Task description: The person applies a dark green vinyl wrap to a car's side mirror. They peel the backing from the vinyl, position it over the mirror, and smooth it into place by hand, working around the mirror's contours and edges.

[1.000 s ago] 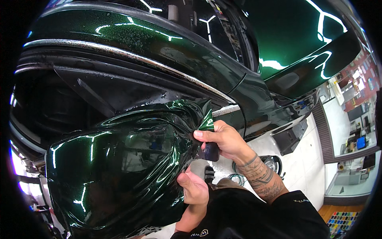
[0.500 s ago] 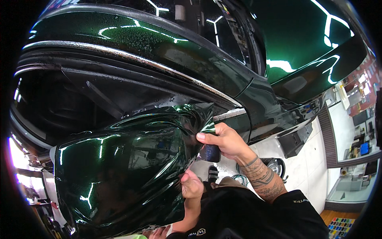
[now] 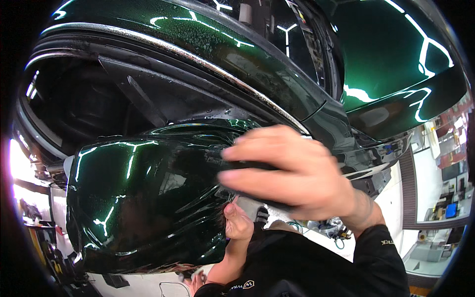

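Observation:
Glossy dark green film [image 3: 148,198] covers the car's side mirror, smooth over its broad face and gathered in creases towards the right end. Low at that creased end, my left hand [image 3: 239,225] has its fingers and thumb closed on the film's edge. My right hand [image 3: 297,173] is blurred and large in view, above the mirror's right end. Its thumb and fingers point left and are apart, with no film seen between them. The hand hides part of the creased film and the mirror's mount.
Behind the mirror runs the green car door [image 3: 217,74] with a wet chrome trim strip [image 3: 198,59]. The green hood [image 3: 391,54] lies at the upper right. Another hand [image 3: 197,281], seemingly a co-worker's, shows below the mirror. Shelves [image 3: 445,213] stand at the right.
My right hand has let go of the gathered film and come up towards the camera, its fingers opening. My left hand stays at the film's lower edge. The view has shifted slightly.

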The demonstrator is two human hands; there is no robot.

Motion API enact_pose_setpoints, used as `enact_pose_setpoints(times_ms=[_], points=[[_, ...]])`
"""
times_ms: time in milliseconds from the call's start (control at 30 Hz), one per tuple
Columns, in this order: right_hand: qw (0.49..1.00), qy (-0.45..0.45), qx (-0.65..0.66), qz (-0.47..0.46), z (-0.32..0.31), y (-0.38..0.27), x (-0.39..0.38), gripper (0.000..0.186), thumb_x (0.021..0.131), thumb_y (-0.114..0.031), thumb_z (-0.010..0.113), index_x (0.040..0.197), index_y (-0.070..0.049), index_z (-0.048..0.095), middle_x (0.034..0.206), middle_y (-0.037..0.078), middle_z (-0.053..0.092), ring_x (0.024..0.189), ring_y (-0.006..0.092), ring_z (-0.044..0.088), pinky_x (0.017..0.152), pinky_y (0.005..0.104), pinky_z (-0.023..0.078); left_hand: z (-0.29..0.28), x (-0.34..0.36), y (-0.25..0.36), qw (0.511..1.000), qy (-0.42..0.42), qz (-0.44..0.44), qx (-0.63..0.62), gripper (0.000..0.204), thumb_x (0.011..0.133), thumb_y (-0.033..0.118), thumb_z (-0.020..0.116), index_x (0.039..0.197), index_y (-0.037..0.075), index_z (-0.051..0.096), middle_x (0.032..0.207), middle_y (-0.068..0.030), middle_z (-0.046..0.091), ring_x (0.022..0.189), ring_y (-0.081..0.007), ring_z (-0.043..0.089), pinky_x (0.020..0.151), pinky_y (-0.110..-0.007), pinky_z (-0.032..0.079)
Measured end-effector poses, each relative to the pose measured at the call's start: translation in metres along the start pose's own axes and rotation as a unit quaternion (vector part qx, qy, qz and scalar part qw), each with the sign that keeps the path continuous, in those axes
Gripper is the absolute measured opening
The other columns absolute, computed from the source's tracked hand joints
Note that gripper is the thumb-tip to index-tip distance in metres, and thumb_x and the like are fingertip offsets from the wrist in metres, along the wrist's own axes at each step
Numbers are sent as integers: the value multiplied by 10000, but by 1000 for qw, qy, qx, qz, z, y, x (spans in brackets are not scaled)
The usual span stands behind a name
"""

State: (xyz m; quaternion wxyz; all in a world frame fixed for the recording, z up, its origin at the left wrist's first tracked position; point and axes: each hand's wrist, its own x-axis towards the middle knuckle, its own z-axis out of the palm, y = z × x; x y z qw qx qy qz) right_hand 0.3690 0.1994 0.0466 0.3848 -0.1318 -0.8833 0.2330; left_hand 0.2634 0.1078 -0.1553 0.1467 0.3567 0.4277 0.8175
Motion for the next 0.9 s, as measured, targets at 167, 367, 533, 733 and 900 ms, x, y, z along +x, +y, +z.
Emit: enact_pose_setpoints(times_ms=[167,367,533,733,900], points=[[983,25,-145,-114,33,26,2,447,684,-230,664,1087,-39,692,1026,81,626,946,255,620,674,339,487,-5,-13,14,988,-67,-137,22,537,1082,333,361,1488,-19,352,1486,-158,451,1351,-263,452,1102,-389,349],[986,30,-147,-75,45,21,-29,453,685,-222,710,1103,-48,711,1001,68,652,948,251,638,645,335,460,9,7,33,991,-79,-101,-33,508,1081,272,338,1539,58,281,1481,-143,447,1375,-275,427,1127,-430,331],[990,5,-127,-60,42,18,-38,462,687,-186,702,1129,-51,704,1020,70,657,944,237,640,654,336,471,7,3,25,995,-50,-80,-35,451,1076,248,426,1449,-3,406,1402,-180,529,1251,-295,551,1040,-449,447],[992,-36,-112,-48,41,29,-52,420,668,-128,696,1082,-51,704,961,50,623,873,227,610,661,340,506,11,6,12,995,-7,-22,-102,373,1051,166,504,1352,-53,495,1347,-194,562,1178,-283,588,1011,-409,471],[991,-60,-97,-69,5,23,-20,426,615,-98,705,1040,-74,713,952,35,609,844,230,597,593,331,520,7,-6,12,986,-5,-86,-140,433,1039,175,534,1406,-37,445,1394,-176,529,1225,-300,557,1047,-410,444]])
